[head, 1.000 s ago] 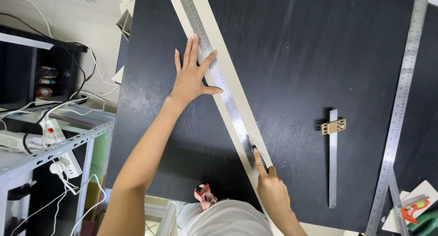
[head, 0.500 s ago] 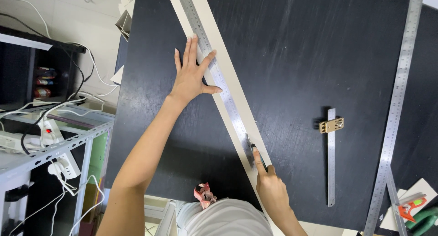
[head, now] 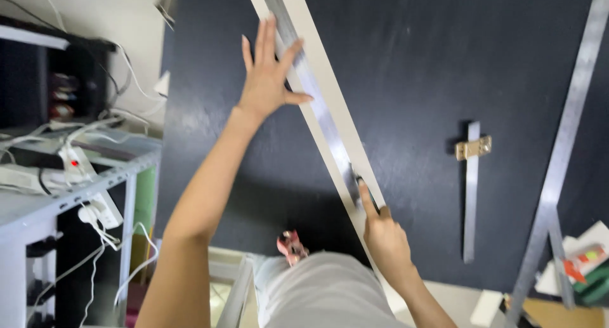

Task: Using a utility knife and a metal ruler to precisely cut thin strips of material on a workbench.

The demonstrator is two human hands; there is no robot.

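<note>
Left hand (head: 269,80): open, palm down, fingers spread, pressed flat on the steel ruler (head: 317,103), thumb pointing across the ruler's width. Ruler lying along a long white strip (head: 330,80), running diagonally under the left palm and down toward the right hand. Strip and ruler both resting on a black work surface (head: 412,68).

Right hand (head: 384,236): closed around a small dark cutting tool (head: 360,183), index finger stretched along its top, tip set at the ruler's edge, on the white strip, just ahead of the knuckles. Blade detail too small to confirm. Hands well apart along the strip, left far ahead, right close to the body.

To the right of the right hand, apart from it: a short steel rule with a brass sliding stop (head: 471,176), lying flat on the black surface. Farther right: a long steel straightedge (head: 568,131), running diagonally to the surface's near edge. Beyond that, at the far right near corner: a small heap of coloured items (head: 583,268), blurred.

To the left of the left forearm, off the surface: a metal shelf (head: 70,195) carrying a white power strip (head: 79,169) with a red light and loose white cables. Close by the right wrist, at the near edge of the surface: a small pink object (head: 290,244), kind not discernible.
</note>
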